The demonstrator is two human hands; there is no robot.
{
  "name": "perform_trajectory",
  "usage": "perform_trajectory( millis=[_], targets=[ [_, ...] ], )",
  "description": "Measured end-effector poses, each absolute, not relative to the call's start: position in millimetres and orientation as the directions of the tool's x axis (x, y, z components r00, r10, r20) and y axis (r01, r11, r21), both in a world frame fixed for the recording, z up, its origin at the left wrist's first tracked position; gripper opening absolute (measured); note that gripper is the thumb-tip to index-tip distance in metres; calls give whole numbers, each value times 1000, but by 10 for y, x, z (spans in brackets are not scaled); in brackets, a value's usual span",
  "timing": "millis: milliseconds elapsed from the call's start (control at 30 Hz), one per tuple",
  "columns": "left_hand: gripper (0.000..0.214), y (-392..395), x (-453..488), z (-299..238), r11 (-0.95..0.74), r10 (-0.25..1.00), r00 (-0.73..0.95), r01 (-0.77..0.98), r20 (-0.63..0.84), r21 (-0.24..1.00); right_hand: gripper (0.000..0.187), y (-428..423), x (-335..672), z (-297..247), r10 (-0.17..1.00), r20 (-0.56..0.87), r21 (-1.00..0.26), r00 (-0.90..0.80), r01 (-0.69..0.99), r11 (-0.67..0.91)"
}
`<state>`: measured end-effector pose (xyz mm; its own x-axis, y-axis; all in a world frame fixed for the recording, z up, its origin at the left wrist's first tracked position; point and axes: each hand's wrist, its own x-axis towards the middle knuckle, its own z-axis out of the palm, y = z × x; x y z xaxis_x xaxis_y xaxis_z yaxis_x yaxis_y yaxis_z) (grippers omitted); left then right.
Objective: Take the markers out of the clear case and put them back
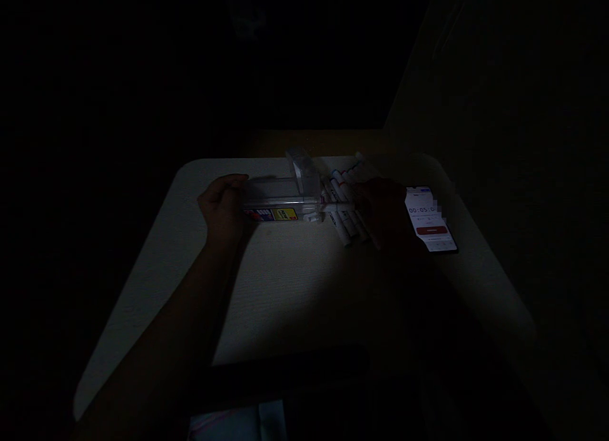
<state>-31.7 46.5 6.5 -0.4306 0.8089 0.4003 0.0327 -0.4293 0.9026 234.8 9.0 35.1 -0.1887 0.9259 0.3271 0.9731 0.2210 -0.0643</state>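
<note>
My left hand (223, 203) is closed around the left end of a clear plastic case (280, 201), which lies on its side with a colourful label along its near face. The case's lid (299, 168) stands open at the right end. My right hand (380, 206), deep in shadow, pinches a white marker (337, 207) whose far end is at the mouth of the case. Several more white markers (341, 228) with coloured bands lie slanted on the table, under and beside my right hand.
A phone (431, 222) with a lit timer screen lies right of my right hand. The pale table (266, 289) has rounded corners, and the room around it is very dark. A light-coloured cloth (238, 422) shows at the bottom edge.
</note>
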Motion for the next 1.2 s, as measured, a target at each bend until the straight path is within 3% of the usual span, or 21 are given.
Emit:
perform_trajectory(
  millis=[233,600,867,1033,1200],
  targets=[
    [16,461,-305,66,-403,822,-434,14,369,915,30,39,2061,265,848,323,-57,-420,886,460],
    [14,500,-359,27,-425,803,-434,62,407,903,34,64,2243,310,909,331,-74,-255,953,294],
    [16,513,-396,-8,-411,825,-413,32,386,911,30,56,2007,203,836,356,-38,-418,887,460],
    [17,486,-374,36,-379,827,-433,40,358,924,32,80,2117,277,884,310,-1,-351,929,369],
    [14,477,-381,68,-356,844,-410,52,345,933,38,116,2429,400,936,311,-17,-165,984,179]
  ],
)
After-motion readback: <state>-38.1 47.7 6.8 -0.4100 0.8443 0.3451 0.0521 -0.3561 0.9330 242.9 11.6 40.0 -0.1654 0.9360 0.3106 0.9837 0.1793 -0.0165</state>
